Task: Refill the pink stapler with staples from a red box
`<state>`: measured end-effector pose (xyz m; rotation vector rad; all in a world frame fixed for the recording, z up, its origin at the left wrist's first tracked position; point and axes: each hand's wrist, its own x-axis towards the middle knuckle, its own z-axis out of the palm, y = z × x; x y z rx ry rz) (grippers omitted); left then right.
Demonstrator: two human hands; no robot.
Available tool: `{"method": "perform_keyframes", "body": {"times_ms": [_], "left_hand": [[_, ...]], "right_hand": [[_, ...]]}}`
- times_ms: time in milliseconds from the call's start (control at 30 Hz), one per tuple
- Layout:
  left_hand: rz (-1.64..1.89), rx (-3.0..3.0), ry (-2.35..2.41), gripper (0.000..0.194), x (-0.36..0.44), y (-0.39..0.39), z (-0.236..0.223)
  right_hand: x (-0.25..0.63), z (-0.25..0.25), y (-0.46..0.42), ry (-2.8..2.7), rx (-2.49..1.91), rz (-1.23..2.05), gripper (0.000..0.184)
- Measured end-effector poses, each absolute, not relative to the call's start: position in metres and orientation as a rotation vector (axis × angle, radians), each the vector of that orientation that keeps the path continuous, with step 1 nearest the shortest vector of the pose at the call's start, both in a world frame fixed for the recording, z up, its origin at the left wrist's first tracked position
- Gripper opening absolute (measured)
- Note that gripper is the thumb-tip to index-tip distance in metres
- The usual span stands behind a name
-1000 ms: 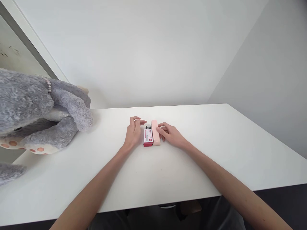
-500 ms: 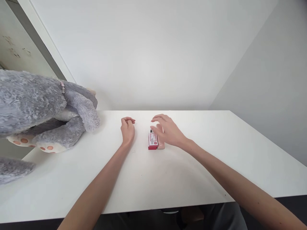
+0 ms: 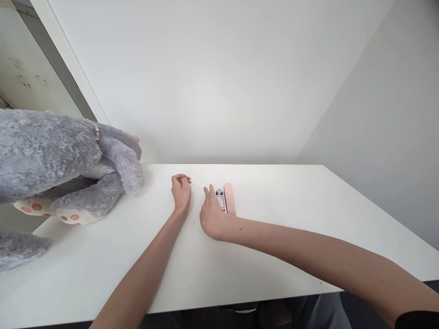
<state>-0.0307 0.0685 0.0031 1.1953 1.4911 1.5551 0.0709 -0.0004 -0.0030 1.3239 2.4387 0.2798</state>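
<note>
My left hand (image 3: 181, 194) rests on the white table (image 3: 295, 219), curled into a loose fist with nothing visible in it. My right arm crosses over in front of me. My right hand (image 3: 210, 218) lies on the table with its fingers stretched forward against the left side of a small red and white box (image 3: 222, 201), partly covering it. A pale pink stapler (image 3: 229, 199) lies flat right beside the box on its right, touching it. A small dark and white piece shows at the box's far end.
A big grey plush toy (image 3: 65, 169) with pink paw pads lies on the table's left end, close to my left hand. White walls close off the back and right. The table's front edge runs just before my body.
My right hand has moved from above the box and stapler down to the table at the box's left side. My left hand has stayed curled where it was.
</note>
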Motion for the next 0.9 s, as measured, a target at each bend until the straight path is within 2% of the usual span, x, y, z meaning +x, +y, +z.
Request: {"method": "perform_keyframes", "body": {"times_ms": [100, 200, 300, 400, 567, 700, 900], "left_hand": [[1.546, 1.208, 1.493, 0.012, -0.030, 0.067, 0.004], [1.536, 1.219, 1.499, 0.013, -0.031, 0.067, 0.005], [1.532, 1.228, 1.508, 0.014, -0.032, 0.068, 0.005], [1.528, 1.236, 1.516, 0.014, -0.032, 0.068, 0.005], [1.523, 1.254, 1.533, 0.016, -0.033, 0.069, 0.007], [1.510, 1.271, 1.543, 0.017, -0.034, 0.070, 0.009], [1.484, 1.290, 1.566, 0.020, -0.033, 0.071, 0.011]], "right_hand": [[0.079, -0.017, 0.001, 2.404, 1.337, 0.329, 0.062], [0.091, -0.026, 0.005, 2.531, 1.468, 0.260, 0.050], [0.107, -0.028, 0.008, 2.505, 1.565, 0.146, 0.055], [0.128, -0.027, 0.009, 2.414, 1.570, 0.189, 0.057], [0.176, -0.035, 0.016, 2.325, 1.633, 0.295, 0.041], [0.220, -0.048, 0.023, 2.499, 1.854, 0.204, 0.033], [0.279, -0.053, 0.023, 2.416, 2.008, 0.150, 0.040]]}}
